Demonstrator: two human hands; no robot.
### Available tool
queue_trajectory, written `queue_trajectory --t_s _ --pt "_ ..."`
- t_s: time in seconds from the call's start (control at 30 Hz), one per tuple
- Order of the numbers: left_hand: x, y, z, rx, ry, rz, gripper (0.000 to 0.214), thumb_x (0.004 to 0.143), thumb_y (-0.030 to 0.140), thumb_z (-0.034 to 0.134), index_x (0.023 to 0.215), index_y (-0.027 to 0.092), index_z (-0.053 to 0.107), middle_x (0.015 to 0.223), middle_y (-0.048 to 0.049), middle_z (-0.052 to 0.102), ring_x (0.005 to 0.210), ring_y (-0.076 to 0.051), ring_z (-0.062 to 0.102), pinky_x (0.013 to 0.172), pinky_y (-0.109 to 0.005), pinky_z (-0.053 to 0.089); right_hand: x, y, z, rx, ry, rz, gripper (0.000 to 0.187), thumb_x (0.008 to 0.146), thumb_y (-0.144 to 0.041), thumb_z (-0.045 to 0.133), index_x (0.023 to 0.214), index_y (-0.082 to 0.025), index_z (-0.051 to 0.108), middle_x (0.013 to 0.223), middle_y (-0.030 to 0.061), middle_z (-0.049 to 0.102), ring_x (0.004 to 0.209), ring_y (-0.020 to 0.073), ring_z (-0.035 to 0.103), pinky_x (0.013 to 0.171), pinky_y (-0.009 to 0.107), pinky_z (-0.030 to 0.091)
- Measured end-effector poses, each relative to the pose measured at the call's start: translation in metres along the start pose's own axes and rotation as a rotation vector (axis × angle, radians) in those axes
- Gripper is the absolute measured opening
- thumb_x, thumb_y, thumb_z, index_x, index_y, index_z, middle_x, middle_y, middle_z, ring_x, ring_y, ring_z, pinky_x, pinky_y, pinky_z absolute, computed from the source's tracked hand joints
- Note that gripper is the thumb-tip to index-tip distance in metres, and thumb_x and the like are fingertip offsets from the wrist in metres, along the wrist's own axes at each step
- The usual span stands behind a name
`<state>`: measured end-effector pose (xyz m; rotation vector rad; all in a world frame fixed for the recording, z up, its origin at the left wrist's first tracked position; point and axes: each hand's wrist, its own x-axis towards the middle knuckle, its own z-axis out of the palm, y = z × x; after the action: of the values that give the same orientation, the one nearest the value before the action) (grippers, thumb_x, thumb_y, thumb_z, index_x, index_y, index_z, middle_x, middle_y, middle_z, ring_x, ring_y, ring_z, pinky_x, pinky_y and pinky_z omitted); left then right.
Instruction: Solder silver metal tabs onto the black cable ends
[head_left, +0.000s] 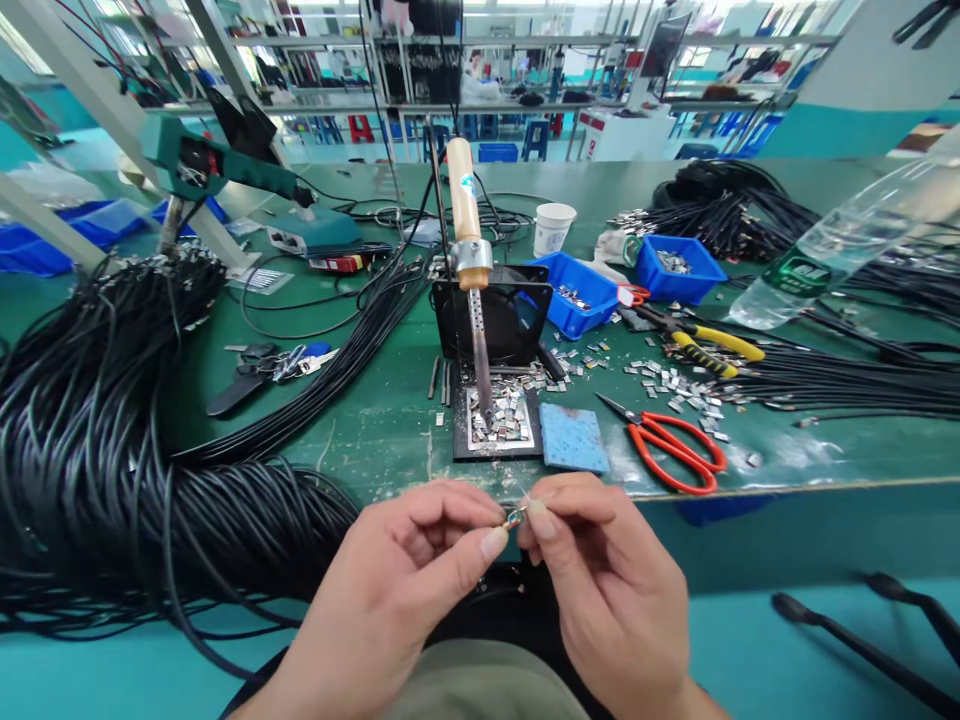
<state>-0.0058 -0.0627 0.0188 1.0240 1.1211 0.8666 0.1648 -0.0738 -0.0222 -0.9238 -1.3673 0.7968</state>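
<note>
As left hand (409, 575), right hand (604, 585) pinch, connector (514, 517) lies crosswise.

The worktop (375, 420) is coloured dark green. Black is shown by the cable bundle (97, 450) at left, red by the scissors (654, 432) handles, yellow by the pliers (724, 345) grips, blue by the sponge (574, 438) and parts bin (581, 322), silver by the small metal piece (514, 517).

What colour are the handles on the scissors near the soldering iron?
Red, clearest in the head view: the scissors lie right of the blue pad.
</note>
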Motion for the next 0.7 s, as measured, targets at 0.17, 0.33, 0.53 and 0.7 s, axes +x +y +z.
queue_trajectory --t_s 0.17,0.33,0.53,0.7 --pt "-0.0064 -0.0007 0.0034 0.093 0.036 0.105 0.010 0.089 0.025 0.078 0.080 0.022 0.080 0.096 -0.0055 0.074 0.094 -0.023 0.068 0.083 -0.028 0.054 -0.0032 -0.0009 -0.0001 0.036 -0.005 -0.018 0.023 0.098 0.000 0.058 0.105 -0.021 0.067 0.093 0.0029 0.067 0.081 0.0140 0.067 0.068 0.026 0.058" --pt "-0.0107 0.0012 0.0047 0.144 0.065 0.143 0.009 0.088 0.025 0.078 0.079 0.023 0.079 0.096 -0.0055 0.074 0.090 -0.022 0.070 0.080 -0.028 0.054 -0.0044 -0.0033 0.0013 0.049 -0.003 -0.018 0.024 0.098 -0.001 0.057 0.105 -0.022 0.067 0.094 0.0025 0.067 0.078 0.0133 0.067 0.067 0.026 0.058" --pt "-0.0093 0.0011 0.0053 0.126 0.060 0.132 0.009 0.088 0.025 0.078 0.080 0.022 0.079 0.097 -0.0044 0.074 0.091 -0.021 0.069 0.081 -0.027 0.053 -0.0060 -0.0038 -0.0008 0.043 0.005 -0.003 0.023 0.098 -0.001 0.059 0.105 -0.021 0.067 0.093 0.0021 0.067 0.078 0.0128 0.067 0.068 0.025 0.058" --pt "-0.0074 0.0009 0.0057 0.046 -0.053 0.048 0.015 0.095 0.030 0.073 0.084 0.021 0.078 0.093 -0.0025 0.074 0.088 -0.019 0.067 0.082 -0.026 0.052 -0.0066 -0.0047 -0.0014 0.092 0.030 0.098 0.016 0.098 -0.007 0.064 0.097 -0.023 0.068 0.089 0.0003 0.066 0.071 0.0113 0.066 0.060 0.023 0.056"
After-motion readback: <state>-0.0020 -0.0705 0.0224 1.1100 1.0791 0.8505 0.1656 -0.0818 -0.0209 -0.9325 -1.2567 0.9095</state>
